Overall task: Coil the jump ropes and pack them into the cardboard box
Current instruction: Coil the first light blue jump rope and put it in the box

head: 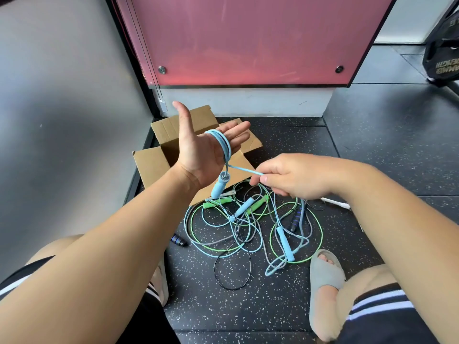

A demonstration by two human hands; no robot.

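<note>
Blue jump rope (224, 145) is looped several times round my left hand (198, 155), which I hold up flat with its fingers (236, 129) straight and the thumb spread wide. The coils cross the palm at the base of those fingers, and the hand curls round nothing. One light blue handle (218, 187) of this rope dangles just below the heel of the palm. From the coil a taut strand runs across to my right hand (295, 177), where thumb and forefinger pinch it and the other fingers are curled in. Behind and beneath my left hand the cardboard box (154, 162) stands with its flaps open on the speckled black floor (372, 145). Below both hands, just in front of the box, lies a tangled pile of other ropes (244, 228): green, blue, grey and black cords, with green handles (217, 203) and blue ones among them. My grey sandal (325, 271) rests beside the pile's right edge.
</note>
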